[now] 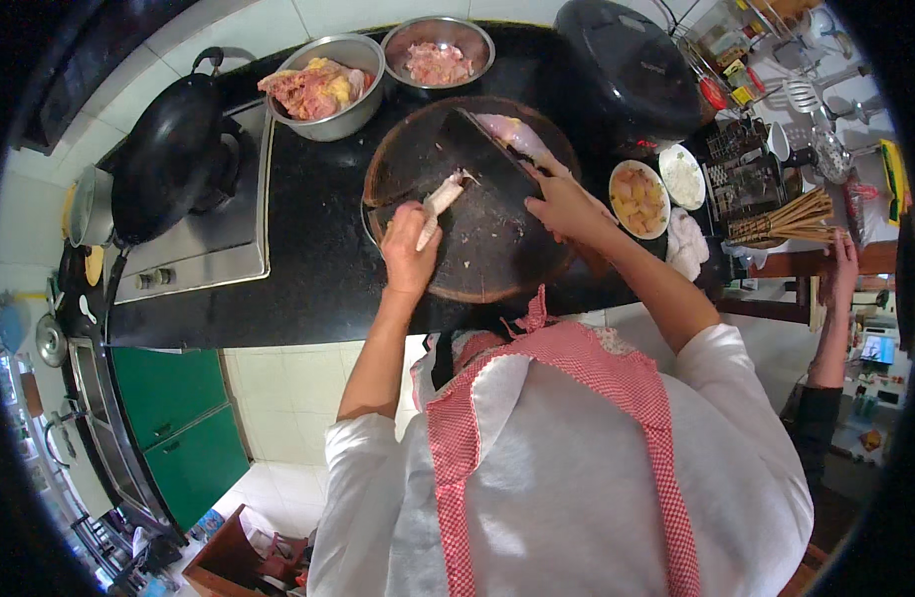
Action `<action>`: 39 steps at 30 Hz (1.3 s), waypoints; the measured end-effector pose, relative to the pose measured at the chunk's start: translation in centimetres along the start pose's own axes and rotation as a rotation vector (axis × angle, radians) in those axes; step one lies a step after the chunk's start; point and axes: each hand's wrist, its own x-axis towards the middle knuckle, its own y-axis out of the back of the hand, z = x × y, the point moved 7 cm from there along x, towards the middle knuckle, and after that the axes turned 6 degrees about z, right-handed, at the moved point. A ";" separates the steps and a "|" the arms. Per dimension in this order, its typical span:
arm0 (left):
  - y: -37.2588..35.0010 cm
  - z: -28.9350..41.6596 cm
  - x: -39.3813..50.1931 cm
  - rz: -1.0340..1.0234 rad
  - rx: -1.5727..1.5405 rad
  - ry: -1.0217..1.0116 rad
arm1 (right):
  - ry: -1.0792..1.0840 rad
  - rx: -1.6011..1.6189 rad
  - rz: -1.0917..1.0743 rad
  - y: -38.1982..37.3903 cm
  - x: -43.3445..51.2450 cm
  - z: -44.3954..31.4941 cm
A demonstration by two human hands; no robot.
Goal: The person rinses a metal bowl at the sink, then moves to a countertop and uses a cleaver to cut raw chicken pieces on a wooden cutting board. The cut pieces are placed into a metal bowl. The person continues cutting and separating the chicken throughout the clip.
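Observation:
A round wooden chopping board (495, 254) lies before me on the black counter. My left hand (410, 242) grips a pale, bony poultry piece (445, 195) at its near end; its far end points up and right over the board. In my right hand (569, 198) is a cleaver (495, 139), its dark blade seen almost edge-on and slanting up to the left. Just right of the blade rests a pinkish raw poultry piece (516, 134). The cleaver's handle is mostly hidden by my fingers. Small scraps dot the wood.
Behind the board stand a metal pot of raw poultry (325, 128) and a steel bowl of meat pieces (436, 24). A black cooker (625, 71) and small bowl (639, 168) are to the right; a wok (166, 157) is left. Another person's hand (843, 261) nears bamboo sticks (782, 219).

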 end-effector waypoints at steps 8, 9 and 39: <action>-2.7 -0.1 -0.7 -0.182 0.158 -0.096 | 0.178 -0.182 0.209 2.6 -0.4 -5.2; -2.6 -0.1 -0.8 -0.171 0.158 -0.100 | 0.282 -0.158 0.297 3.1 -0.7 -6.5; -3.5 2.0 -2.1 -0.233 0.287 -0.191 | 0.131 -0.248 0.013 -2.9 -1.0 -4.0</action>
